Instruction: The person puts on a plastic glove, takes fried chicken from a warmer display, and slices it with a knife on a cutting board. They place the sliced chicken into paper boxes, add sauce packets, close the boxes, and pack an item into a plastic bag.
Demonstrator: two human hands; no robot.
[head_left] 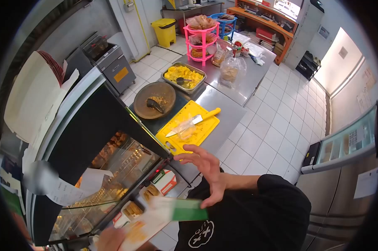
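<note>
Low in the view my left hand [110, 239], blurred and partly cut off, grips the near end of a white-and-green food carton [157, 215]. Motion smears the carton, and orange-yellow marks or food show on its white part. My right hand [207, 173] hovers above the carton's green end with fingers spread, thumb close to the green edge; whether it touches is unclear. Beyond my right fingers lies a yellow cutting board [210, 124], bearing a knife [195, 120] and a clear plastic bag [184, 129]. Food boxes [132, 209] with fried-looking pieces stand by the carton.
A glass-fronted food warmer [126, 167] with papers on it fills the left. On the steel table [222, 108] are a brown bowl [149, 92] with a black scoop, a metal tray [201, 83] of yellow food, and a pink rack [204, 46]. A fridge [343, 184] stands right.
</note>
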